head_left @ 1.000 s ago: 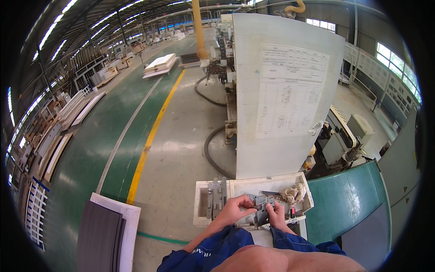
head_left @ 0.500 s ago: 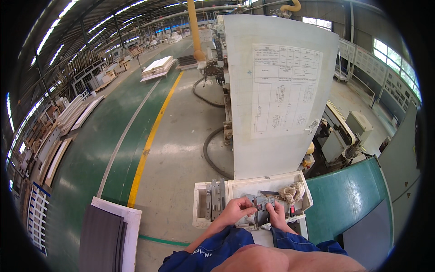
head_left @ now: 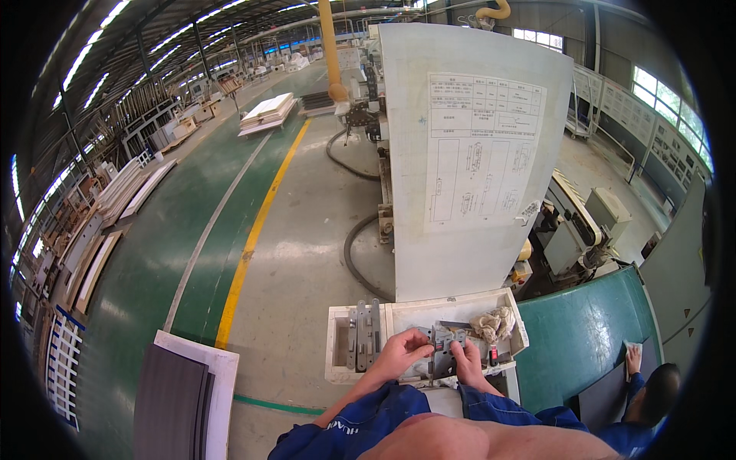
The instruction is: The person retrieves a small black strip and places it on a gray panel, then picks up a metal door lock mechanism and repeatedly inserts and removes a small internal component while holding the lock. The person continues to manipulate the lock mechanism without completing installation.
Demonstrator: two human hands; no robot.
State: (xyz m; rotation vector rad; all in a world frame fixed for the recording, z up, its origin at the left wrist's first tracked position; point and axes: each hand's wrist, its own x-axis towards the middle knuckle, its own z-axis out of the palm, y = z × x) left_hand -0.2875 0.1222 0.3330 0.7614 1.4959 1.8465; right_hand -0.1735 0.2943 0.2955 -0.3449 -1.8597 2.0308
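Note:
Over the white wooden tray (head_left: 515, 300) I have a grey metal plate with holes (head_left: 444, 357). My right hand (head_left: 470, 365) grips its right side, thumb on top. Closed in a pinch, my left hand (head_left: 405, 353) is at the plate's left edge; whether a small part is between those fingertips is too small to tell. Several grey metal bars (head_left: 363, 337) stand in the tray's left compartment. Beyond my right hand lie a crumpled beige rag (head_left: 494, 325) and a small red-and-black object (head_left: 494, 355).
A tall white panel with a taped drawing sheet (head_left: 479, 161) rises behind the tray. To the right is a green-topped table (head_left: 575, 330), where a co-worker's hand (head_left: 634, 359) rests by a dark panel. Stacked dark boards (head_left: 172, 406) lie at lower left.
A co-worker has come into view at the lower right, one hand on a pale cloth-like piece. The metal plate has shifted slightly in my hands, which stay nearly in place.

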